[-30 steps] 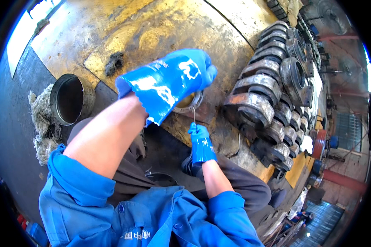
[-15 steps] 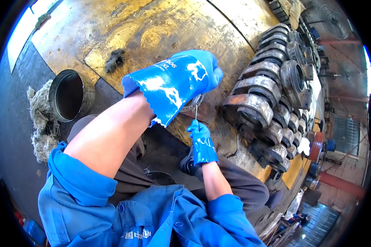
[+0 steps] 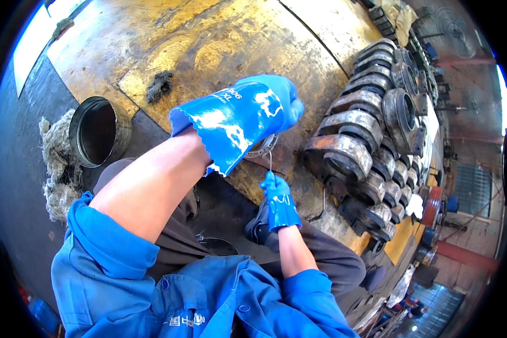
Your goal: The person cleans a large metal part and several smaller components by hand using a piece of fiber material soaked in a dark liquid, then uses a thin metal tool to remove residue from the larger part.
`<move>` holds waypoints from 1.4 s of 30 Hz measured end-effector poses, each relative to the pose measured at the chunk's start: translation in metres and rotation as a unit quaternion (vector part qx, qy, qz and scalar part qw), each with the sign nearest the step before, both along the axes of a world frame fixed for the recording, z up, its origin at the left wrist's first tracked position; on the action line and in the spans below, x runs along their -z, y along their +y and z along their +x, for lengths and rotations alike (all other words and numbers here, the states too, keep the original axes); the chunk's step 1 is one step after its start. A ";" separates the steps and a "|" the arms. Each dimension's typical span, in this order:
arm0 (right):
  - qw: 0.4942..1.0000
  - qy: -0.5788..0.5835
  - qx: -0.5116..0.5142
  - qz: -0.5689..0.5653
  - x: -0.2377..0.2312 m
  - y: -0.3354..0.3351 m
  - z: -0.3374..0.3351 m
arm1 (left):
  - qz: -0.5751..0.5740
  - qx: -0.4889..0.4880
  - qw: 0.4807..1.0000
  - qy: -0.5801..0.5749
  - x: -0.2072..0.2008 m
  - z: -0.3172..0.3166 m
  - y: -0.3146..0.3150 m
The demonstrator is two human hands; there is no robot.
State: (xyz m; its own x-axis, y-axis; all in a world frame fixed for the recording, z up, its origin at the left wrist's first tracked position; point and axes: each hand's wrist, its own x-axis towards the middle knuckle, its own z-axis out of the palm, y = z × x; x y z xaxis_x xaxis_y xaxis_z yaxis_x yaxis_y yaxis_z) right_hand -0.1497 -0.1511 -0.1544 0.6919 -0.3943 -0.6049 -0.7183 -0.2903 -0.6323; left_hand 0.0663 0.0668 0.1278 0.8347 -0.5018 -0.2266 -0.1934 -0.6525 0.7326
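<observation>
Both my hands wear shiny blue rubber gloves. My left hand (image 3: 281, 101) is closed above a round metal ring (image 3: 263, 147), its fingers curled. The glove hides what it grips and most of the ring. Lower down, my right hand (image 3: 277, 194) pinches a thin metal rod (image 3: 271, 161) that stands up from its fingertips. The rod's far end reaches the visible edge of the ring, and I cannot tell whether it hooks in. Under the ring lies a stained yellow metal plate (image 3: 197, 56).
Rows of heavy metal bearing housings (image 3: 341, 155) stand close on the right. At left an open round tin (image 3: 98, 132) sits beside a bundle of grey rags (image 3: 59, 169). A dark wad of fibre (image 3: 159, 86) lies on the plate. A bent rod (image 3: 322, 203) lies near my right knee.
My right hand has shifted slightly down and right with the rod. My left hand stays closed over the ring in nearly the same place.
</observation>
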 end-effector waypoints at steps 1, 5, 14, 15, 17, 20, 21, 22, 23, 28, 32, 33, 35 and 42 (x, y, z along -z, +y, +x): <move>1.000 0.001 0.003 -0.002 -0.003 -0.001 0.000 | -0.008 0.001 1.000 0.008 0.000 -0.001 -0.003; 0.997 0.000 -0.077 -0.015 -0.020 0.009 0.006 | 0.015 0.012 1.000 0.002 0.000 0.002 -0.004; 1.000 0.007 -0.026 -0.010 -0.004 -0.009 0.010 | 0.015 0.016 1.000 -0.015 0.001 0.006 -0.006; 1.000 0.021 0.007 -0.020 0.013 -0.017 -0.001 | 0.004 0.004 1.000 -0.005 0.005 0.003 -0.008; 0.999 0.032 -0.010 -0.016 0.000 0.005 0.010 | -0.006 -0.009 1.000 0.003 0.010 0.003 -0.007; 1.000 -0.003 -0.023 0.004 -0.018 0.018 0.008 | 0.003 0.003 1.000 -0.018 0.008 0.001 -0.006; 1.000 0.017 0.021 0.012 -0.002 -0.005 0.003 | -0.001 0.003 1.000 -0.024 0.002 0.003 -0.007; 1.000 0.026 0.012 -0.003 0.001 -0.011 0.007 | -0.002 0.000 1.000 -0.014 -0.002 0.002 -0.007; 0.999 0.035 0.003 -0.018 0.004 -0.013 0.009 | -0.002 -0.004 1.000 -0.005 -0.006 0.001 -0.005; 1.000 0.020 -0.023 0.005 0.006 0.008 0.014 | 0.003 -0.010 1.000 -0.019 -0.002 0.000 0.011; 0.999 0.012 -0.033 0.022 -0.018 0.034 0.025 | 0.030 -0.016 0.999 0.004 -0.019 -0.003 0.015; 0.999 0.027 -0.043 -0.011 -0.026 0.009 0.007 | -0.006 0.016 1.000 0.021 0.005 -0.001 -0.009; 1.000 -0.003 0.020 0.017 -0.001 -0.010 0.000 | -0.009 0.011 1.000 -0.014 0.008 0.001 -0.006; 1.000 0.030 0.005 -0.002 0.008 -0.012 0.005 | -0.015 0.006 0.999 -0.031 0.012 0.001 -0.007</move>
